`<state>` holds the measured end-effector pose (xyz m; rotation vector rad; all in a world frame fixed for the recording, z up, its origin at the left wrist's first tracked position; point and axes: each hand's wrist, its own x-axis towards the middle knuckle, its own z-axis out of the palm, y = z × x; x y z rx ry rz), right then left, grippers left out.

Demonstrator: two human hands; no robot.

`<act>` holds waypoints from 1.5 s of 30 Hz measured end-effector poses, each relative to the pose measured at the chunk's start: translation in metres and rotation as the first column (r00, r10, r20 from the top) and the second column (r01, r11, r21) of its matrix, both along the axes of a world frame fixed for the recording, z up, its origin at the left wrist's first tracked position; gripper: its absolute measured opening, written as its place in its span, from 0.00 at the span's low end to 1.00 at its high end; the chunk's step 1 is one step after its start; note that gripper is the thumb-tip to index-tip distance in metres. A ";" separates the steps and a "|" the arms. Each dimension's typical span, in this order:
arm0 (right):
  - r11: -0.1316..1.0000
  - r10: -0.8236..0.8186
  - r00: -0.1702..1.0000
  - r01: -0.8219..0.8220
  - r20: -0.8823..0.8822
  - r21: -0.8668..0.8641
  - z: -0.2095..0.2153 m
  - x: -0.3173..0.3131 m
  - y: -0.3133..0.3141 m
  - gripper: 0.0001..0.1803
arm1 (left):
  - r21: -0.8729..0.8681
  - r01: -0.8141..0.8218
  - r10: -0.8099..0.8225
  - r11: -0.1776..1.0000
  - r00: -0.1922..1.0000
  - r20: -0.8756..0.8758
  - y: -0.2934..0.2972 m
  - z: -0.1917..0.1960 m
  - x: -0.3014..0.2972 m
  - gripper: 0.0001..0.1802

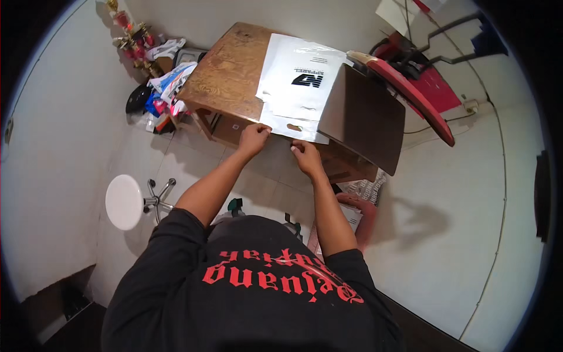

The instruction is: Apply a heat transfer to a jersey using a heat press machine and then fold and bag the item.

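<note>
A white plastic bag [285, 101] with black print and a cut-out handle hole lies flat on a wooden table [226, 67]. Its near edge, the one with the hole, reaches the front of the tabletop. My left hand [254, 139] pinches that edge at its left corner. My right hand [307, 157] is closed at the same edge, below the handle hole, thumb and fingers together. Along its right side the bag meets a dark brown board [365, 117], which covers part of it.
A press-like machine with a red curved arm [410, 94] and black handles stands behind the board. A white round stool [124, 202] on a wheeled base is at left. Plastic packages [171, 82] and trophies [134, 44] are piled left of the table. A pinkish-red chair [365, 211] sits below right.
</note>
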<state>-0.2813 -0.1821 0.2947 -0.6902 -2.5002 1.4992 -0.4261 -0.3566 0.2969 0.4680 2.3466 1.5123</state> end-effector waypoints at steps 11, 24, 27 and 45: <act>0.995 0.078 0.994 -0.083 -0.074 -0.064 0.079 -0.225 -0.079 0.34 | 0.245 -0.375 0.401 0.894 0.913 -0.068 -0.164 0.041 -0.200 0.14; 0.891 0.337 0.941 -0.327 -0.026 -0.314 0.085 -0.506 -0.178 0.30 | 0.007 -0.577 0.574 0.817 0.812 -0.106 -0.281 0.019 -0.440 0.21; 0.899 0.323 0.946 -0.308 -0.004 -0.311 0.065 -0.562 -0.188 0.26 | -0.094 -0.579 0.561 0.810 0.811 -0.166 -0.278 0.006 -0.480 0.23; 0.992 0.077 0.788 -0.123 0.611 0.033 -0.147 -0.675 -0.330 0.45 | -0.388 0.057 0.031 0.920 0.976 0.217 -0.343 -0.168 -0.582 0.30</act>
